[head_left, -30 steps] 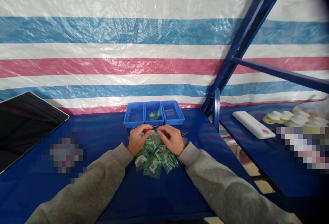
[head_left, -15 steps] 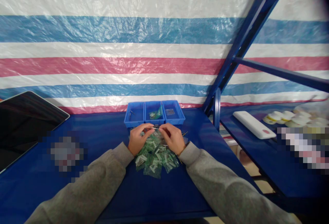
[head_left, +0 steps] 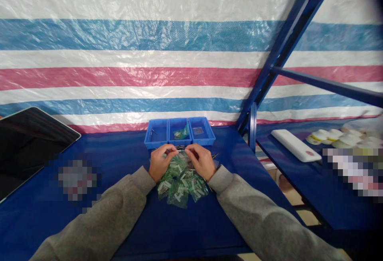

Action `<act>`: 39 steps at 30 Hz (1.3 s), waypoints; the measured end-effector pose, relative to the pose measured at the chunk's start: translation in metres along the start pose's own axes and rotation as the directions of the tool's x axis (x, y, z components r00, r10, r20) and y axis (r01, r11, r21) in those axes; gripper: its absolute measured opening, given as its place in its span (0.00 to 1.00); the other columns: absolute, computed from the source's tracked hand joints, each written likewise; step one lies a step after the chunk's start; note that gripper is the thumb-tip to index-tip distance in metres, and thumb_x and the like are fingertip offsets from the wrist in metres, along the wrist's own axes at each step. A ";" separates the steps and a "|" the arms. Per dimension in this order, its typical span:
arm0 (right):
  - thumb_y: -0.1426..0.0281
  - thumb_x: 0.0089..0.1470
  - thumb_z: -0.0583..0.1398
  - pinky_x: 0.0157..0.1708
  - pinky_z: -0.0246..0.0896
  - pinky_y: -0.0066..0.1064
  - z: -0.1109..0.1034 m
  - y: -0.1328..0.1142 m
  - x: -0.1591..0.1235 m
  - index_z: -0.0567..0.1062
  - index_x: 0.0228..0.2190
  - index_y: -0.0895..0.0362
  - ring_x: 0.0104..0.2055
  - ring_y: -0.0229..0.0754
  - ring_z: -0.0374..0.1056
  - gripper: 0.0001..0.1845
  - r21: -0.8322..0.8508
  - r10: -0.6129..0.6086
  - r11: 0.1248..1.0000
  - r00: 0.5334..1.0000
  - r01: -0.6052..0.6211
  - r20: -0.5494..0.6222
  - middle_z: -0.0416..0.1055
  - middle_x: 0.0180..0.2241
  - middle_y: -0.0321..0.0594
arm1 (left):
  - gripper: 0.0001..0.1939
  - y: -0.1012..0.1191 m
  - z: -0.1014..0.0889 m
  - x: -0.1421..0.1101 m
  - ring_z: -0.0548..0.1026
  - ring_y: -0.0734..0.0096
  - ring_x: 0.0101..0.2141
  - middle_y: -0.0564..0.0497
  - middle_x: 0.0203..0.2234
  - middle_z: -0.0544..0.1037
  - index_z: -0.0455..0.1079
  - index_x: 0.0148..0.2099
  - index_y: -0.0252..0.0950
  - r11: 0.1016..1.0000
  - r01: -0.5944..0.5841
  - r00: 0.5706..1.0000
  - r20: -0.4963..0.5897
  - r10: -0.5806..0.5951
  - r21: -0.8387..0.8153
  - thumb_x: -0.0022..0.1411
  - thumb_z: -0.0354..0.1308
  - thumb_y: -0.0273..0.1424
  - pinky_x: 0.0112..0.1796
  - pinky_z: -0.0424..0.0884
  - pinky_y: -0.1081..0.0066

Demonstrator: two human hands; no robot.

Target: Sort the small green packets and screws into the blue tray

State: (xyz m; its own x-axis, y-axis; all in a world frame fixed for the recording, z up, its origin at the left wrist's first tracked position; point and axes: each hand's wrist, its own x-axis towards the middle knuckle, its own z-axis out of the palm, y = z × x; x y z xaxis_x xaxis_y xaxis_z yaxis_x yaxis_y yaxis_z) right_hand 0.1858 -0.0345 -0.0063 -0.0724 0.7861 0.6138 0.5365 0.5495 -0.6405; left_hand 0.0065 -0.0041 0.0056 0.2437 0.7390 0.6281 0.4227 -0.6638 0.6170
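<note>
A pile of small clear bags with green contents (head_left: pixel 181 183) lies on the blue table (head_left: pixel 125 161) in front of me. My left hand (head_left: pixel 159 161) and my right hand (head_left: pixel 200 160) hover over the far side of the pile, fingers pinched toward each other. Between them they hold one small clear bag (head_left: pixel 180 152) by its two ends. Just beyond the hands stand three joined blue trays (head_left: pixel 178 132); the middle tray holds a green bag, the outer ones hold tiny items I cannot make out.
A dark tablet (head_left: pixel 26 145) leans at the far left. Blue shelf struts (head_left: pixel 269 73) rise on the right. A side shelf there carries a white flat device (head_left: pixel 295 145) and several white rolls (head_left: pixel 335 136). A striped tarp forms the back wall.
The hands have drawn slightly closer and shifted their pinch on the small bag; the pile and trays have stayed put.
</note>
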 end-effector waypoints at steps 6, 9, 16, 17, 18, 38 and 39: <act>0.68 0.58 0.54 0.32 0.60 0.29 0.000 -0.001 -0.002 0.72 0.34 0.56 0.29 0.39 0.66 0.08 0.009 -0.004 1.000 1.000 0.004 0.013 0.71 0.29 0.38 | 0.05 0.000 0.000 -0.001 0.73 0.74 0.27 0.53 0.26 0.76 0.71 0.32 0.35 0.999 0.034 0.999 -0.010 -0.034 -0.012 0.58 0.58 0.31 0.33 0.70 0.74; 0.67 0.59 0.54 0.33 0.60 0.29 0.000 -0.001 -0.001 0.72 0.33 0.56 0.30 0.39 0.66 0.08 0.015 -0.002 1.000 1.000 0.002 -0.010 0.72 0.29 0.38 | 0.06 0.000 0.000 -0.001 0.74 0.74 0.27 0.53 0.27 0.77 0.71 0.33 0.35 0.999 0.031 0.999 -0.005 -0.031 -0.031 0.57 0.59 0.32 0.32 0.70 0.75; 0.67 0.60 0.53 0.36 0.61 0.30 0.000 -0.001 0.000 0.73 0.32 0.56 0.33 0.40 0.68 0.10 0.021 -0.035 0.999 0.999 0.035 -0.004 0.73 0.30 0.40 | 0.08 0.002 -0.001 0.001 0.74 0.73 0.28 0.52 0.28 0.78 0.73 0.34 0.35 0.999 -0.010 0.999 0.048 0.012 -0.036 0.59 0.57 0.34 0.32 0.70 0.74; 0.67 0.59 0.53 0.36 0.61 0.30 0.000 -0.001 0.000 0.74 0.32 0.56 0.33 0.40 0.68 0.10 0.019 -0.041 0.999 0.999 0.041 0.000 0.72 0.30 0.40 | 0.08 0.003 -0.002 0.001 0.74 0.73 0.28 0.51 0.28 0.78 0.73 0.34 0.35 1.000 -0.011 0.999 0.050 0.012 -0.029 0.60 0.57 0.34 0.32 0.70 0.74; 0.67 0.59 0.53 0.36 0.61 0.31 0.000 -0.002 0.000 0.74 0.33 0.56 0.33 0.41 0.68 0.10 0.018 -0.045 0.999 0.999 0.045 0.003 0.72 0.30 0.40 | 0.07 0.003 -0.002 0.001 0.74 0.73 0.28 0.51 0.28 0.78 0.72 0.34 0.35 1.000 -0.007 0.999 0.049 0.009 -0.026 0.60 0.56 0.34 0.32 0.70 0.74; 0.67 0.60 0.51 0.35 0.62 0.31 -0.001 -0.003 0.001 0.75 0.33 0.56 0.32 0.41 0.68 0.13 -0.007 -0.045 0.999 0.999 0.045 -0.010 0.71 0.28 0.41 | 0.09 0.000 -0.001 -0.003 0.75 0.74 0.28 0.50 0.30 0.78 0.67 0.44 0.35 0.989 0.070 0.997 0.052 -0.064 -0.133 0.64 0.51 0.33 0.32 0.70 0.74; 0.67 0.60 0.51 0.35 0.62 0.31 -0.001 -0.003 0.001 0.75 0.33 0.56 0.32 0.41 0.68 0.13 -0.005 -0.046 0.999 0.999 0.046 -0.012 0.72 0.29 0.41 | 0.10 0.000 -0.001 -0.002 0.75 0.73 0.30 0.50 0.30 0.78 0.68 0.45 0.35 0.993 0.056 0.997 0.058 -0.050 -0.103 0.64 0.51 0.33 0.33 0.70 0.74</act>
State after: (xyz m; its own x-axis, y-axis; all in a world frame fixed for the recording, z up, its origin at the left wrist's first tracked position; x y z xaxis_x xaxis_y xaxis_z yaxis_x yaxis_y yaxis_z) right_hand 0.1853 -0.0352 -0.0033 -0.0866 0.7565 0.6482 0.5365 0.5837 -0.6095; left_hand 0.0047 -0.0057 0.0045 0.2723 0.7768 0.5678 0.3438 -0.6297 0.6966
